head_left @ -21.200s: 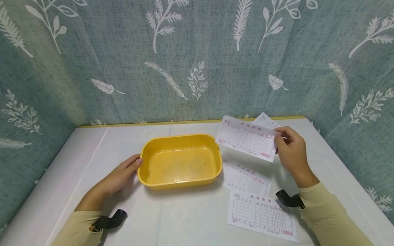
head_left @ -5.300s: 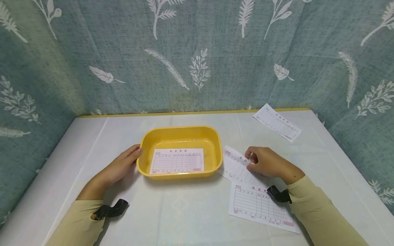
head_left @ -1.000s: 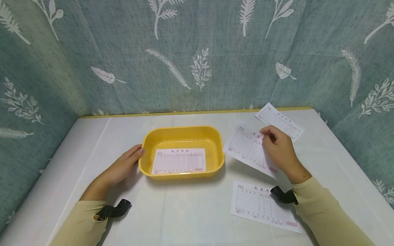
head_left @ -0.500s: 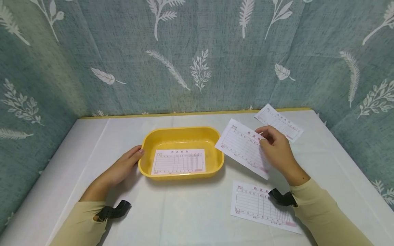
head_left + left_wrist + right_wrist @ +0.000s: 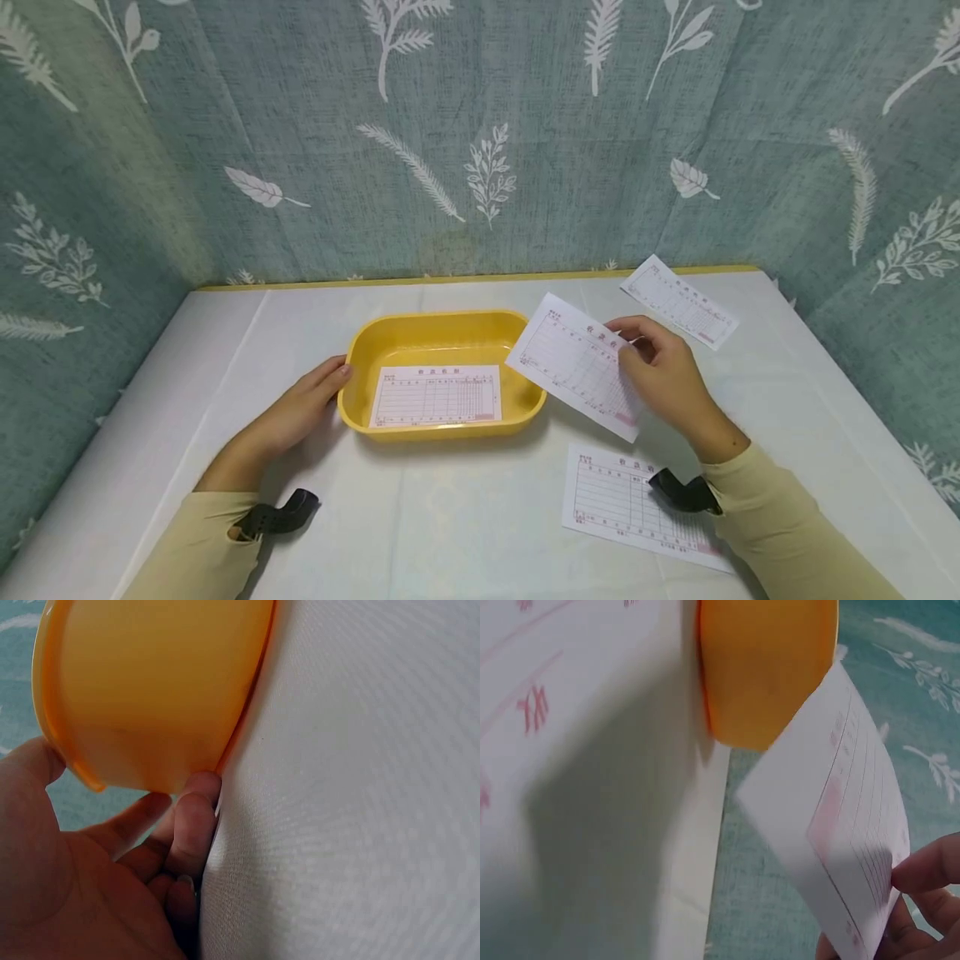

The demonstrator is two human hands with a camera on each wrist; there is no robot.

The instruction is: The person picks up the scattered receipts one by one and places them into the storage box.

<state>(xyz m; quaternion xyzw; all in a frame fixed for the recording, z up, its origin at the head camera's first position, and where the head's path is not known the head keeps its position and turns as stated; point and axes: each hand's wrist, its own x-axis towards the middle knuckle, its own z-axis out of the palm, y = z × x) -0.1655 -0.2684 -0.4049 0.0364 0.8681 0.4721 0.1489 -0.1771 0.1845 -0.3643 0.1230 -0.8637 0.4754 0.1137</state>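
Observation:
My left hand holds the left end of a yellow plastic basin. In the left wrist view its thumb is at the rim and the other fingers touch the outer wall. One printed receipt slip lies flat inside the basin. Between thumb and fingers my right hand pinches another receipt slip by its right part, tilted above the table. The slip's left corner overlaps the basin's right rim in the head view. From the right wrist, this slip looks slightly bent.
A receipt slip lies by the table's back edge. Nearer the front, another slip is partly covered by the right wrist's black camera mount. Leaf-patterned cloth hangs behind the white table.
Over the last second the slip in my right hand has moved left to the basin's edge. Earlier, one slip came to lie in the basin. The left hand has stayed at the rim.

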